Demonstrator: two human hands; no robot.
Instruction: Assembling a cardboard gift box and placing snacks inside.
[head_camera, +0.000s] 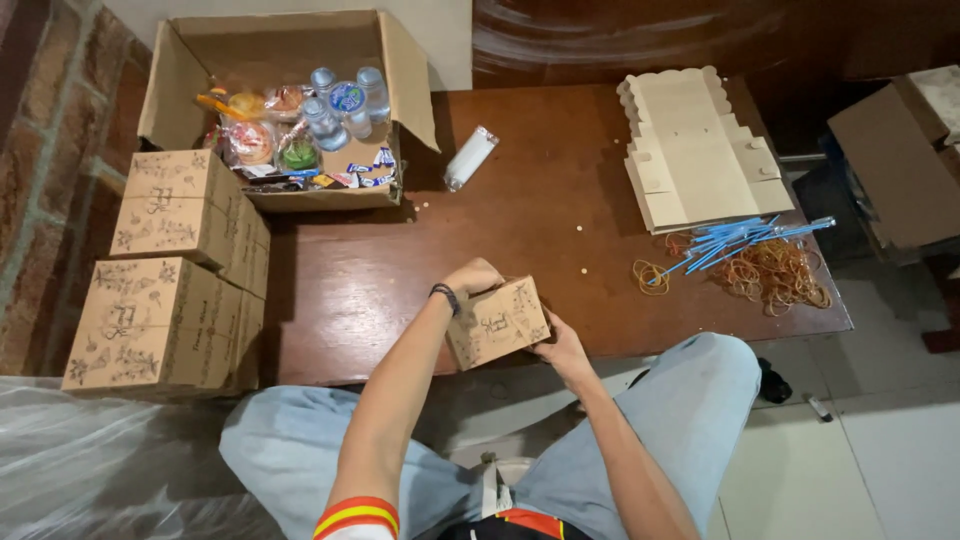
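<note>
A small brown cardboard box (497, 322) with drawn patterns rests at the near edge of the dark wooden table (350, 290). My left hand (471, 277) grips its top left corner, a black band on the wrist. My right hand (560, 349) holds its lower right side. Both hands are closed on the box, which is shut and tilted a little.
Closed patterned boxes (165, 270) are stacked at the left. An open carton (285, 110) holds water bottles and snacks. A white packet (469, 157) lies behind. Flat box blanks (695, 150), blue straws (735, 240) and rubber bands (775, 272) lie at the right.
</note>
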